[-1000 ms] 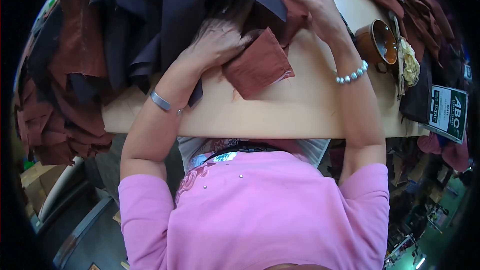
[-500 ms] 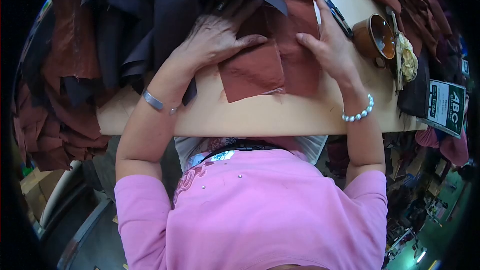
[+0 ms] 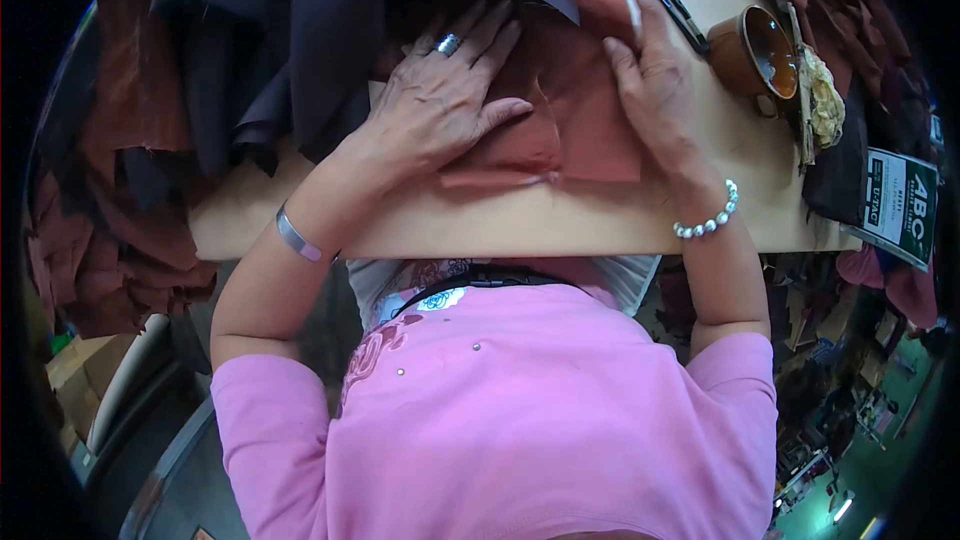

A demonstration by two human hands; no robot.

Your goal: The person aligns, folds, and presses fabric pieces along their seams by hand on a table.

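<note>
A piece of rust-brown fabric [image 3: 592, 130] lies on the pale tabletop, with a smaller folded flap of the same colour over its left part. My left hand [image 3: 435, 95] rests palm down on that flap, fingers stretched and thumb out to the right. Along the fabric's right edge lies my right hand [image 3: 656, 90], its fingers extended away from me and its thumb by the cloth. Dark grey-purple fabric [image 3: 335, 50] arches over the far side of the left hand and shades it.
Beyond my right hand are dark thread snips [image 3: 674, 10], a brown glazed cup [image 3: 735, 55] and a crumpled yellowish wad [image 3: 824, 100]. A green-and-white ABC packet [image 3: 900, 208] sits at the right edge. Brown and dark cloth piles [image 3: 110, 250] hang over the left side.
My left hand has come out from under the dark fabric and flattened over the flap, showing its ring. The right hand has shifted slightly and its thumb has moved up.
</note>
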